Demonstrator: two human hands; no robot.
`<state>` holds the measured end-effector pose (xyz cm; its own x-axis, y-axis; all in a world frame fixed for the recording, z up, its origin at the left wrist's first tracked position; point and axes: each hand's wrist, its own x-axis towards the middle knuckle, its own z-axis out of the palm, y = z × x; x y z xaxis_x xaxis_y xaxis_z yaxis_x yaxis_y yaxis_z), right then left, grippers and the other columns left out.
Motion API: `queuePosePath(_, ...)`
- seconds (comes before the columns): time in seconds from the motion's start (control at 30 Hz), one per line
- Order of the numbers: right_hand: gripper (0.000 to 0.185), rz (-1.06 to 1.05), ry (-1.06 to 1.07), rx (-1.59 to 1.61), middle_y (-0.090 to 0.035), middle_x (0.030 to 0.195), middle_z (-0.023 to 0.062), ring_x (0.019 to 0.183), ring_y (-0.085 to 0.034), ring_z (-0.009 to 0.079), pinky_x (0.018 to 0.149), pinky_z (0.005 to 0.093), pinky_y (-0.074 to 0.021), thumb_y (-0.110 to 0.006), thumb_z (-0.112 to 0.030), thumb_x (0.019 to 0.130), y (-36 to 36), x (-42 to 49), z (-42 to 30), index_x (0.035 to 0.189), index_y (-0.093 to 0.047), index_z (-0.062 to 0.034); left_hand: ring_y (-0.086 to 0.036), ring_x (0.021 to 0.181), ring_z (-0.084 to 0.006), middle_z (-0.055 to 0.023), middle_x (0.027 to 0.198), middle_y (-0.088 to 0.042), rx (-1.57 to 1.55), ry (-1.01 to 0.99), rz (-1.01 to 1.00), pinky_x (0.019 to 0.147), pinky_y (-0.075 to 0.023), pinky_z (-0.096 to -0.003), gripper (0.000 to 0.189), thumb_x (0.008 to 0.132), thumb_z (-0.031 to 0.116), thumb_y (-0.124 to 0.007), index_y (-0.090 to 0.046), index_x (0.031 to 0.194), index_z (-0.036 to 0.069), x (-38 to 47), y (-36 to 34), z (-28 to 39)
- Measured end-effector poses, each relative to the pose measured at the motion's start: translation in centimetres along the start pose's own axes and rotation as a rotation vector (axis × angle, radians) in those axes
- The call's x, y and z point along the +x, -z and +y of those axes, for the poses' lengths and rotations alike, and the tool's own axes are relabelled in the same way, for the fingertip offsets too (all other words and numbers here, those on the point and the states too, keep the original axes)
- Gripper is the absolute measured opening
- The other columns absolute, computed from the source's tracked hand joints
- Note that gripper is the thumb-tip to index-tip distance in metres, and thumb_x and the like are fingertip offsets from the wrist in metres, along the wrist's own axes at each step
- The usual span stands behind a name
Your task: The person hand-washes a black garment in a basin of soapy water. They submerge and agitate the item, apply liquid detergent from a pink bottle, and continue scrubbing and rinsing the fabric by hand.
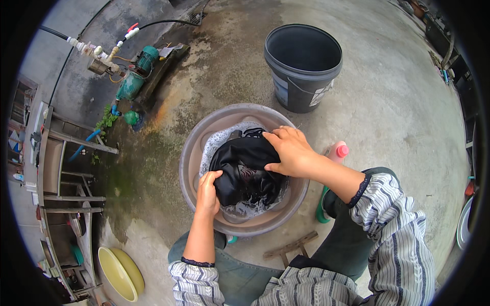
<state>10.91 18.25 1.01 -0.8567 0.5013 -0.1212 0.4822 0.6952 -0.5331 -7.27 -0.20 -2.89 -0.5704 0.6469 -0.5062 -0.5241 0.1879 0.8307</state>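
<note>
A round plastic basin (245, 231) with soapy water stands on the concrete before me. In it lies a wet black garment (245, 157), bunched up, with a small patterned patch near its middle and suds (216, 143) along its upper left side. My left hand (209, 192) grips the garment's left edge, thumb on top and fingers curled. My right hand (289, 151) rests on its upper right part with thumb and fingers spread; whether these fingers pinch the cloth I cannot tell.
A large black bucket (302, 91) stands beyond the basin. Right of the basin is a pink bottle (337, 151). A wooden piece (291, 246) lies between my legs. A green water pump (132, 84), wooden racks (72, 199) and a yellow basin (120, 273) are on the left.
</note>
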Motion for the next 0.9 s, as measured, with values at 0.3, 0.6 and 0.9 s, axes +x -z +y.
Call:
queuePosePath(0.3, 0.060, -0.536, 0.043, 0.666, -0.069, 0.097, 0.0127, 0.092, -0.064, 0.0182, 0.085, 0.0318, -0.0495, -0.078, -0.047, 0.078, -1.4, 0.7, -0.7, 0.111, -0.066, 0.0005, -0.067, 0.093, -0.0215, -0.0129, 0.105, -0.068, -0.123, 0.174, -0.462, 0.084, -0.0539, -0.0336, 0.043, 0.094, 0.031, -0.055, -0.061, 0.116, -0.006, -1.1, -0.2, 2.0)
queuePosePath(0.6, 0.029, 0.178, 0.293, 0.692, -0.065, 0.091, 0.0080, 0.083, -0.061, 0.0151, 0.075, 0.0310, -0.0490, -0.078, -0.018, 0.073, -1.4, 1.5, -0.4, 0.091, -0.064, -0.0002, -0.061, 0.093, -0.0120, -0.0057, 0.103, -0.067, 0.623, -0.110, -0.213, 0.084, -0.0490, -0.0279, 0.036, 0.079, 0.012, -0.075, -0.065, 0.111, -0.003, -0.4, -0.6, 1.9)
queuePosePath(0.9, 0.052, 0.119, -0.029, 0.726, -0.064, 0.105, 0.0196, 0.091, -0.066, 0.0246, 0.082, 0.0357, -0.0510, -0.060, -0.011, 0.086, -2.2, 0.3, -3.1, 0.135, -0.042, -0.0074, -0.066, 0.101, -0.0265, -0.0135, 0.110, -0.068, -0.562, 0.076, -0.175, 0.094, -0.0513, -0.0394, 0.037, 0.088, 0.029, -0.064, -0.062, 0.111, 0.000, -0.5, -2.7, 1.8)
